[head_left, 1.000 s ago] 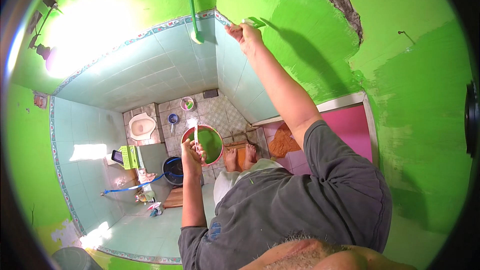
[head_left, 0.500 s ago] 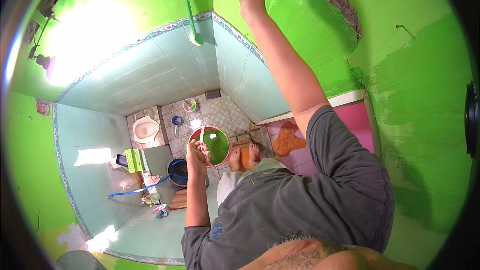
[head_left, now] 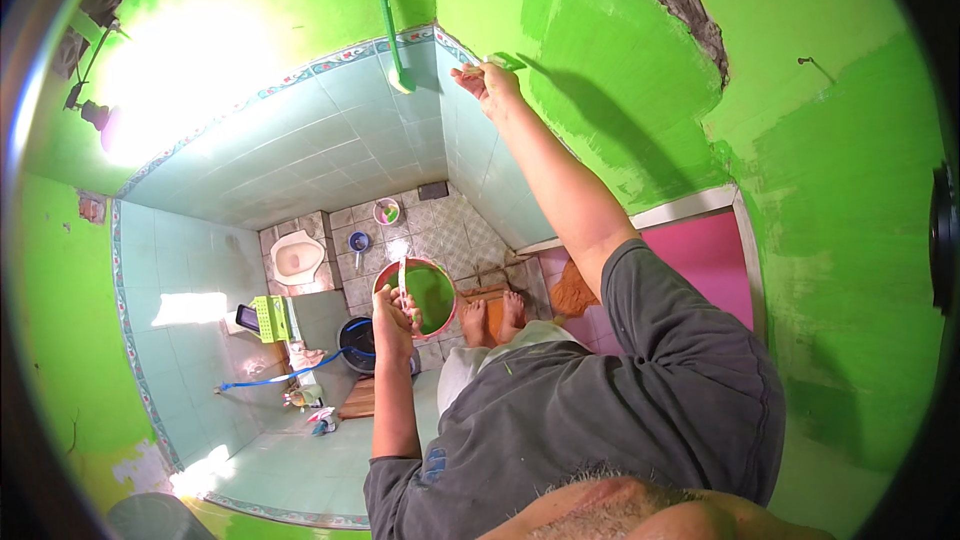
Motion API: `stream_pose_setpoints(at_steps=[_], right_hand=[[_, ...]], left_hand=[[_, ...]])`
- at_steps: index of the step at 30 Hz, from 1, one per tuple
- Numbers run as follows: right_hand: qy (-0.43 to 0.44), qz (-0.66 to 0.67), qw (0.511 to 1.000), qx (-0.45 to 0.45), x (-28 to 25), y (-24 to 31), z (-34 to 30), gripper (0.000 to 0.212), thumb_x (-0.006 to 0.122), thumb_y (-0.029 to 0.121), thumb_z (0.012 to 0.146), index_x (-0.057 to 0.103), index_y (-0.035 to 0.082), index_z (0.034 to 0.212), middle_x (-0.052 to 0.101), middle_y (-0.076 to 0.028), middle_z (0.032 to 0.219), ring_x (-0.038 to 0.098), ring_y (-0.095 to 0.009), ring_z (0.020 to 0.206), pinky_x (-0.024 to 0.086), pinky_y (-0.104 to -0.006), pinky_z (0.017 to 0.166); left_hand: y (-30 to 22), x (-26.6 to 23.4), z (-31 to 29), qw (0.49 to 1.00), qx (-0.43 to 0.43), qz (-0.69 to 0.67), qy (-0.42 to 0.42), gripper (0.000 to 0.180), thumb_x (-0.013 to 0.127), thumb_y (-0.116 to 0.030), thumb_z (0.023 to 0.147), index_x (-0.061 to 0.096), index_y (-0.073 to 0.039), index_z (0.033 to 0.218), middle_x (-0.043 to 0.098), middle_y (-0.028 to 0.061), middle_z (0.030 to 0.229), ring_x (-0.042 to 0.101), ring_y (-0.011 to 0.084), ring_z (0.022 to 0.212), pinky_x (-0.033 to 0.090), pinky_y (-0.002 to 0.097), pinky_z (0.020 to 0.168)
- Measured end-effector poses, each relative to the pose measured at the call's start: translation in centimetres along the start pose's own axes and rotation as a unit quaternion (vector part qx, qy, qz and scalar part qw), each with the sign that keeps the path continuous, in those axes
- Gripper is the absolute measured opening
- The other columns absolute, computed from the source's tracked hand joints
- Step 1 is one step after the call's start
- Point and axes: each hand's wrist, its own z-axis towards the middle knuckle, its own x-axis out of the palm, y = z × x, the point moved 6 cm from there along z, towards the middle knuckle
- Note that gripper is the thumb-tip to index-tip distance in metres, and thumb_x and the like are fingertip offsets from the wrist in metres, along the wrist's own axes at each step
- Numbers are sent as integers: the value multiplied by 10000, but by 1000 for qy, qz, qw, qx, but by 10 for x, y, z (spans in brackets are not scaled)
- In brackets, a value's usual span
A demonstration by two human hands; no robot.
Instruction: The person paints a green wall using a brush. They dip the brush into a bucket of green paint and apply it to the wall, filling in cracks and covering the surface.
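My left hand point(head_left: 393, 312) is closed around the pale handle point(head_left: 403, 275) of a round bucket with a reddish rim point(head_left: 455, 310). Bright green paint point(head_left: 435, 292) lies inside it. My right hand point(head_left: 490, 90) reaches out to the wall ahead, fingers closed on a paintbrush point(head_left: 508, 62) with green bristles. The brush is against or very near the green painted wall point(head_left: 580, 60), just above the patterned tile border; exact contact is hard to tell. Part of the brush handle is hidden by my fingers.
A squat toilet point(head_left: 298, 259), a blue dipper point(head_left: 359, 242) and a small paint-smeared tub point(head_left: 386, 211) are on the left. Nearer stands a dark bucket point(head_left: 352, 335) with a blue hose point(head_left: 275, 380). A green long-handled brush point(head_left: 392, 45) hangs on the wall. An orange cloth point(head_left: 571, 292) lies by the doorway.
My right hand has come down the wall with the paintbrush, from high up to near the tile border. My left hand and the bucket have hardly moved.
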Motion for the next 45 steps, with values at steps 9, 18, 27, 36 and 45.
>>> stream_pose_setpoints(at_steps=[9, 18, 27, 36, 45], right_hand=[[32, 52, 989, -132, 69, 119, -27, 161, 384, 8, 962, 421, -148, 972, 591, -297, 959, 694, -368, 820, 644, -361, 748], [52, -164, 926, -335, 69, 132, -51, 239, 457, 71, 964, 273, -31, 1079, 579, -237, 1018, 672, -226, 611, 576, -308, 500], [81, -126, 986, -78, -6, 19, -10, 243, 415, 105, 995, 489, -105, 897, 589, -237, 1041, 704, -315, 762, 623, -366, 653], [28, -3, 996, -79, 27, 91, -24, 176, 419, 54, 975, 471, -114, 985, 644, -239, 919, 702, -337, 822, 640, -335, 724], [129, -148, 968, -157, 73, 75, -59, 374, 459, 108, 954, 528, -66, 630, 612, -242, 1018, 705, -343, 816, 617, -362, 700]], left_hand=[[0, -3, 2, 1000, 10, -1, 22, 327, 448, -363, 935, 493, -41, 971, 510, 23, 743, 460, 109, 552, 398, 227, 483], [4, 4, 4, 1000, -3, 9, 20, 316, 439, -359, 939, 503, -50, 956, 517, 23, 731, 462, 115, 537, 381, 237, 457], [4, 0, 1, 1000, -12, -13, 7, 248, 452, -350, 962, 459, -104, 930, 516, 19, 733, 463, 112, 533, 381, 232, 455], [4, -8, -3, 1000, 9, -5, 15, 294, 468, -337, 935, 512, -48, 971, 528, 18, 755, 471, 97, 579, 416, 219, 509], [10, -15, 3, 1000, -2, -19, 4, 255, 449, -364, 962, 452, -113, 922, 527, 15, 724, 473, 113, 519, 355, 238, 421]])
